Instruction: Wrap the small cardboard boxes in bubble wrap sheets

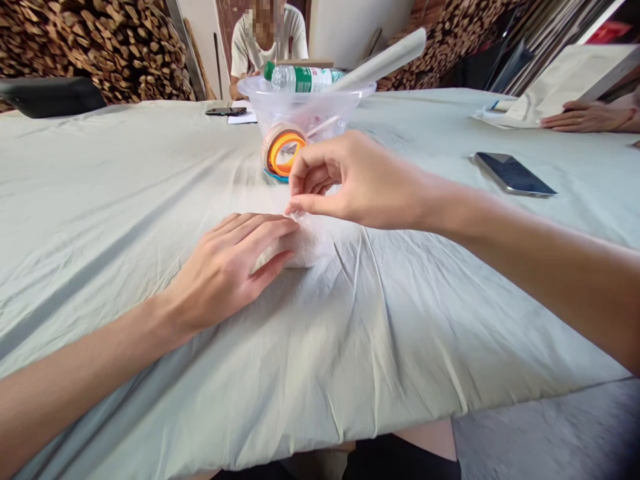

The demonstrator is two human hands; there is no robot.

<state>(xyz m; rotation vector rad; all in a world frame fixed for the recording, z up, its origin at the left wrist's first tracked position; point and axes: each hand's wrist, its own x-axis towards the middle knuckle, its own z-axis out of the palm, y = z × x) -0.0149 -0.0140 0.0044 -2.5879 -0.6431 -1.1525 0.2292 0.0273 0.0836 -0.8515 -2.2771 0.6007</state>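
A small whitish bundle in clear, crinkled plastic wrap (310, 248) lies on the cloth-covered table (280, 360). My left hand (235, 263) grips it from the left, with the fingers laid over its top and the thumb along its near side. Just above it, my right hand (335, 177) has thumb and forefinger pinched on a bit of the plastic at the bundle's upper edge. Much of the bundle is hidden under my left hand. Right behind my right fingertips stands an orange-cored roll of tape (273, 155), partly covered by that hand.
Beyond the tape is a translucent plastic basin (253, 100) holding a green-capped bottle (303, 79) and a white roll (385, 60). One phone (513, 173) lies right, another (226, 111) far left. A person (270, 40) sits opposite; another person's hand (575, 117) rests by white sheets (555, 87).
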